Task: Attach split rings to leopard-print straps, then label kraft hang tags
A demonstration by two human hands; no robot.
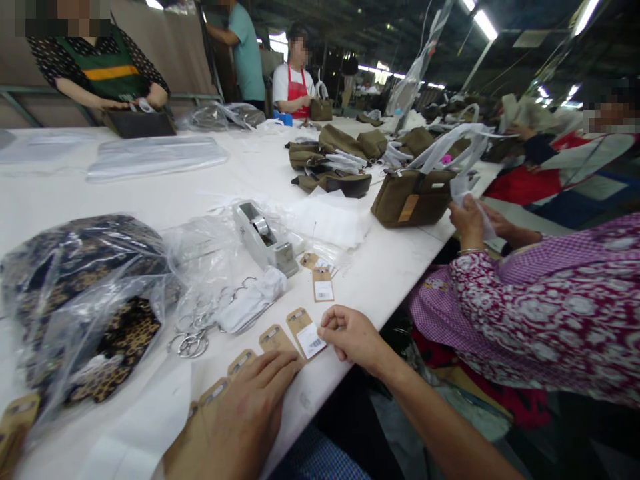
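Note:
My left hand [255, 400] lies with its fingers stretched out over a row of brown cardboard hang tags [274, 338], covering part of them. A tag at the row's right end [296, 320] bears a white barcode sticker [312, 341]. At that sticker's right edge, my right hand [353, 337] has its fingers curled and pinched together. Just beyond stands another stickered tag [323, 285], flat on the table near more tags [309, 261]. White sheets [145, 413] lie left of my left hand, and a brown tag stack [19, 420] sits at the far left.
A grey tape dispenser [265, 237] stands mid-table, with metal rings [193, 343] nearby. A leopard-print item in clear plastic [100, 300] lies left. Olive bags [330, 157] are piled farther back. At right, a co-worker's hands [470, 220] handle white wrapping beside a bag [413, 197].

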